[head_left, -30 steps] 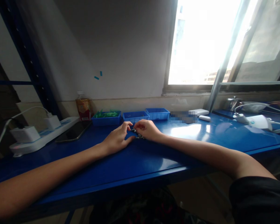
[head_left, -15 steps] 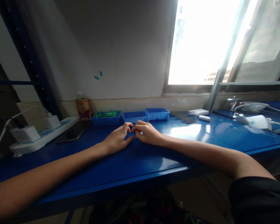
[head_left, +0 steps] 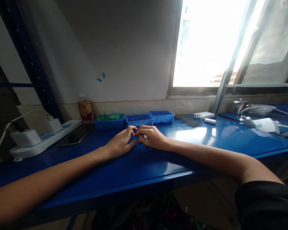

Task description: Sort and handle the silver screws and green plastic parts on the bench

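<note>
Over the blue tabletop (head_left: 148, 161), my two hands meet at the fingertips. My left hand (head_left: 120, 142) has bent fingers, the index tip touching the fingers of my right hand, with the thumb a little apart below. Whatever lies between those fingertips is too small and hidden to name. Curled inward, my right hand (head_left: 155, 136) has a small shiny silvery piece (head_left: 145, 136) showing among its fingers; its kind cannot be made out. Just behind the hands stand a middle blue bin (head_left: 139, 120), a right blue bin (head_left: 162, 117) and a left blue bin (head_left: 109, 124) with green pieces (head_left: 109, 117).
To the left lie a phone (head_left: 74, 135) and a white power strip (head_left: 62, 128) with chargers. A drink bottle (head_left: 85, 110) stands by the wall. Toward the right are a small white case (head_left: 210, 121), a white plug-like device (head_left: 266, 125) with cables and a metal pot (head_left: 240, 106).
The silvery piece at my right hand has turned slightly and shows a different outline. My right fingers have shifted a little; my left hand stays almost in place.
</note>
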The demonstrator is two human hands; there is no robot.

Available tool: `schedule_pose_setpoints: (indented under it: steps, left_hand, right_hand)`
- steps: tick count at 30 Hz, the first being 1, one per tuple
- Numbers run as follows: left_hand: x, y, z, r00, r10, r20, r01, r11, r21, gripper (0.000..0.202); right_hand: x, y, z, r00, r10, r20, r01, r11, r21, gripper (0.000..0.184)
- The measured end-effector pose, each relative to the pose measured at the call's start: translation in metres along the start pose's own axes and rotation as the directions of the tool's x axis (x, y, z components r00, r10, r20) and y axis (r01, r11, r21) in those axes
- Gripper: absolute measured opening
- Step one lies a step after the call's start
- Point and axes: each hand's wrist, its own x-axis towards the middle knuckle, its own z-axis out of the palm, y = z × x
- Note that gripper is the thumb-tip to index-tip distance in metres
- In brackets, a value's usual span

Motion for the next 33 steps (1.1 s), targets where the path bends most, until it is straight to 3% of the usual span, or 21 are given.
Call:
schedule_pose_setpoints:
  steps: [11, 15, 22, 27, 33]
  left_hand:
    - [0.000, 0.001, -0.001, 1.000, 0.004, -0.003, -0.004, 1.000, -0.014, 0.037]
    - [0.000, 0.001, -0.001, 1.000, 0.000, 0.000, 0.000, 0.999, -0.032, 0.035]
    - [0.000, 0.005, -0.004, 1.000, 0.010, -0.006, -0.010, 0.999, -0.043, 0.034]
    - [0.000, 0.011, -0.009, 0.998, 0.069, 0.001, -0.069, 0.992, 0.106, 0.017]
    - [0.000, 0.013, -0.010, 0.998, 0.058, -0.011, -0.054, 0.977, 0.205, 0.021]
  right_hand:
    - [-0.001, -0.004, -0.002, 0.996, 0.079, -0.029, -0.078, 0.996, 0.036, 0.019]
    - [-0.001, -0.003, -0.001, 0.999, 0.046, -0.019, -0.045, 0.998, 0.035, 0.031]
    - [0.000, -0.009, -0.005, 0.999, -0.017, 0.030, 0.016, 0.999, 0.033, 0.022]
    - [-0.001, -0.014, -0.006, 0.999, 0.026, 0.035, -0.027, 0.998, 0.054, 0.021]
    - [0.002, -0.020, -0.003, 0.999, 0.030, -0.012, -0.028, 0.992, 0.123, 0.021]
